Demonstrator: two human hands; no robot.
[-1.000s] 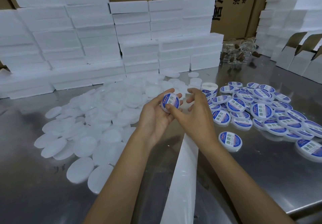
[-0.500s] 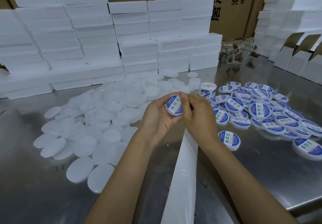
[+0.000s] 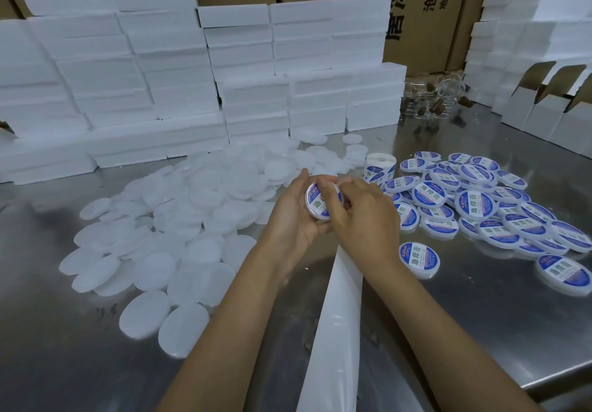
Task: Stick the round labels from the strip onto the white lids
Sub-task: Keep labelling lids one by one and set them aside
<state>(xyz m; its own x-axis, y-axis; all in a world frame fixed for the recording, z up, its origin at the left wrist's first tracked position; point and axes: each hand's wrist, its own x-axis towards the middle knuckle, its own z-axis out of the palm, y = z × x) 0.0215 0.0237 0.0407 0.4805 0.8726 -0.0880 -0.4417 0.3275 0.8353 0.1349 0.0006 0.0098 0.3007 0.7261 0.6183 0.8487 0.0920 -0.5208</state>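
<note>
Left hand (image 3: pixel 296 219) grip cradles the labelled lid (image 3: pixel 315 201) by its rim while the right hand (image 3: pixel 358 216) thumb rubs the label flat; it looks light, stiff and slick.

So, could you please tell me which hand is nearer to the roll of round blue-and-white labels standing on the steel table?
Right. The right hand is just in front of the label roll, slightly left of it; the left hand is farther left, holding the labelled white lid.

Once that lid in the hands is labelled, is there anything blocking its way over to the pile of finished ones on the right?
Nothing visible does. The lid sits in the left hand, and only bare steel table lies between it and the labelled pile.
</note>
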